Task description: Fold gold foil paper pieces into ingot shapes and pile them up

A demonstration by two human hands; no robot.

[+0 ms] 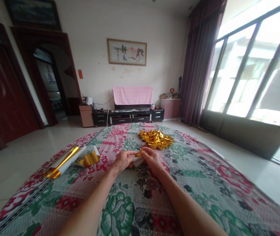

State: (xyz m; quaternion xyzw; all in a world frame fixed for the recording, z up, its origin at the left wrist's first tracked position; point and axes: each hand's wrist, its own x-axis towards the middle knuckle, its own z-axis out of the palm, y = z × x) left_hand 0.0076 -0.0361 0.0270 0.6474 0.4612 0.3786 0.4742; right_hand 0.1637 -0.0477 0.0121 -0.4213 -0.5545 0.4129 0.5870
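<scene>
Between my two hands is a small piece of gold foil paper (138, 160) with a white back, partly folded. My left hand (124, 161) pinches its left side with thumb and fingers. On the right, the fingers of my right hand (151, 159) press on its upper right part, where a gold strip shows. The fingers cover much of the paper, so its exact fold is hidden. Just beyond my hands lies a heap of folded gold foil pieces (157, 139) on the flowered cloth (117, 213).
To the left on the cloth lie a loosely rolled gold foil sheet (65, 161) and a smaller curled stack of gold paper (90, 158). Past the table's far edge stands a low black cabinet (122, 120) with a pink cloth (133, 95) above it. Windows are at right.
</scene>
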